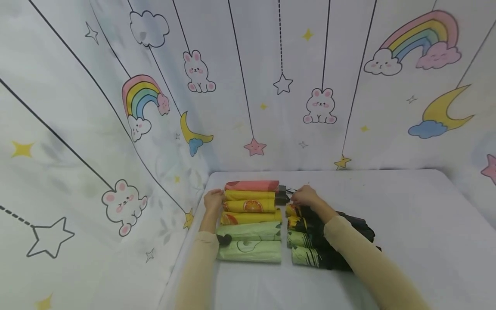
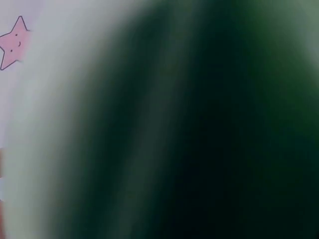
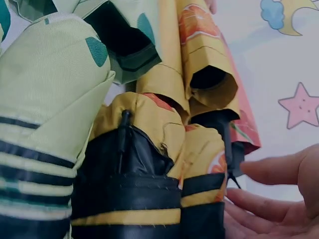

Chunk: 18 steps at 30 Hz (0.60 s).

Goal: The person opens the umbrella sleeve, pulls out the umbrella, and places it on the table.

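"Six sleeves (image 1: 249, 232) lie in a column near the counter's (image 1: 407, 202) far left corner. What does the head view say?"

"The step looks like settling the yellow sleeve (image 1: 248, 195), second from the far edge, just this side of the pink sleeve (image 1: 252, 186). The left hand (image 1: 214, 199) is at its end toward the left edge, the right hand (image 1: 306, 196) by the dark handle (image 1: 281, 198) at the other. I'd ease both ends together, parallel to the far edge, and lift the right forearm (image 1: 372, 258), which passes over the four folded umbrellas (image 1: 306, 256) and could drag them."

"And the left wrist view?"

"Little help: a blurred green shape (image 2: 269, 124) fills most of it. I cannot tell whether that hand's fingers pinch the sleeve or merely touch it, so judge that end from above."

"The right wrist view?"

"There the right fingers (image 3: 264, 205) are spread from the thumb (image 3: 274, 170), with a thin cord (image 3: 234, 182) near their tips; contact is unclear. Guide the handle lightly, and mind that the cord doesn't get trapped beneath. The open-mouthed orange-print sleeve (image 3: 212, 55) lies close beside, so a hard push might skew it."
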Available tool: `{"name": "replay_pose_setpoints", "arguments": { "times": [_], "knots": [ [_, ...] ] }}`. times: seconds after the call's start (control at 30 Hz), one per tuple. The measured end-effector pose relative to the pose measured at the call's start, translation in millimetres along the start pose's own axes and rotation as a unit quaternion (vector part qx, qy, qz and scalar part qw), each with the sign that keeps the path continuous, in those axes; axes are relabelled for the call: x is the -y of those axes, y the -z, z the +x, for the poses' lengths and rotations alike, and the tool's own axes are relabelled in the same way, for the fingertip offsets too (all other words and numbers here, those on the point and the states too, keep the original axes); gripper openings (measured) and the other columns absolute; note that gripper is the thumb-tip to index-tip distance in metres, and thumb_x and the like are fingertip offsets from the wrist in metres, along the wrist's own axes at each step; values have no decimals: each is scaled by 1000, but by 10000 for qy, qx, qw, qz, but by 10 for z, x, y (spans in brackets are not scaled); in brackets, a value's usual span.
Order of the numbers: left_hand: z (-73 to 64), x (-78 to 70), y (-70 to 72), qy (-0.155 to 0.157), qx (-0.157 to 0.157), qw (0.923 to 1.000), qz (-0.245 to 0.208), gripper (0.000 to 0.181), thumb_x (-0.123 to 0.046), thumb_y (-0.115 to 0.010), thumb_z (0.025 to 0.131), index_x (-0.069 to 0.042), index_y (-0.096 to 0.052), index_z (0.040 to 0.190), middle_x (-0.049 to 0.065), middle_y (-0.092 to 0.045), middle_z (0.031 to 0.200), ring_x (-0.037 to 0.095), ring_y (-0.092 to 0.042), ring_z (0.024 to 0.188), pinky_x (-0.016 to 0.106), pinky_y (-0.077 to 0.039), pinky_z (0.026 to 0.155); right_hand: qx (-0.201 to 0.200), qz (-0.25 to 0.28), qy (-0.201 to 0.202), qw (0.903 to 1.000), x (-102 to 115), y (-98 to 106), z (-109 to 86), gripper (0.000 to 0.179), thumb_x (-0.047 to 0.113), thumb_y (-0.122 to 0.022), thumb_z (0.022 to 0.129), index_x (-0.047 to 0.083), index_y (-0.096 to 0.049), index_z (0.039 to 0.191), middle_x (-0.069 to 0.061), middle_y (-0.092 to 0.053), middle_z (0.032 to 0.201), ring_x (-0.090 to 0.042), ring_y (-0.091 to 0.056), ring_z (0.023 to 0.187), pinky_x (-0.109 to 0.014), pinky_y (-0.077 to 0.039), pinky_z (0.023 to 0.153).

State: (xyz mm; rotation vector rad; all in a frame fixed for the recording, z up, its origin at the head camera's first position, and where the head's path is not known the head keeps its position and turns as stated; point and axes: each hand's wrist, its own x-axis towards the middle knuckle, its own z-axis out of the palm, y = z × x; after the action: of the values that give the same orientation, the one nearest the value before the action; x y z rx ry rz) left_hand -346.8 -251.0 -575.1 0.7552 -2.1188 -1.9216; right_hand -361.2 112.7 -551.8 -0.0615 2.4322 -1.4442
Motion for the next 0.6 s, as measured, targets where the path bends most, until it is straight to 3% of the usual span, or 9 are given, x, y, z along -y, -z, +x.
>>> {"name": "replay_pose_setpoints", "arguments": {
  "times": [0.1,0.23,0.3,0.37,0.43,0.53,0.6],
  "knots": [
    [-1,29,-37,37,-59,10000,-62,47,12,-71,87,4,-64,133,19,-70,132,32,-65,119,20,-56,70,73,-282,87,9995,8,-58,18,27,10,-68,92,-13,-75,104,-11,-72,72,-11,-63,59,-28,-57,64],
    [-15,79,-47,3,-149,9995,-285,45,14,-71,86,6,-64,129,22,-70,130,34,-65,120,21,-58,70,216,-807,327,9960,43,-188,7,35,14,-70,93,-13,-72,114,-15,-69,77,-14,-51,54,-31,-51,64],
    [-25,89,-48,-23,-169,9991,-392,45,14,-70,85,7,-64,129,24,-69,130,35,-65,120,21,-58,69,168,-1054,421,9934,59,-254,5,31,14,-71,93,-11,-74,110,-12,-65,73,-13,-45,52,-30,-45,59],
    [-27,96,-52,6,-226,9988,-434,45,14,-69,84,6,-64,128,23,-70,129,33,-65,119,21,-57,67,38,-1293,512,9903,69,-296,10,22,14,-70,92,-7,-75,96,-3,-57,67,-13,-39,51,-29,-39,53],
    [-24,103,-58,76,-312,9982,-502,45,14,-69,85,5,-63,129,22,-71,128,32,-65,115,20,-56,64,-87,-1470,474,9880,61,-324,13,21,16,-70,94,-4,-75,91,-5,-57,65,-14,-42,53,-29,-36,52],
    [-6,129,-53,193,-416,9972,-592,42,11,-69,87,4,-63,128,21,-72,126,27,-66,104,21,-54,60,-242,-1558,433,9865,52,-329,-9,30,21,-69,98,-6,-75,112,-18,-74,95,-22,-60,72,-34,-51,62],
    [5,140,-48,246,-450,9965,-661,39,9,-70,89,4,-62,127,21,-72,125,25,-66,94,21,-53,56,-306,-1492,418,9875,35,-326,-7,43,25,-70,100,-9,-69,127,-25,-71,122,-30,-68,94,-41,-59,79]
  ]
}}
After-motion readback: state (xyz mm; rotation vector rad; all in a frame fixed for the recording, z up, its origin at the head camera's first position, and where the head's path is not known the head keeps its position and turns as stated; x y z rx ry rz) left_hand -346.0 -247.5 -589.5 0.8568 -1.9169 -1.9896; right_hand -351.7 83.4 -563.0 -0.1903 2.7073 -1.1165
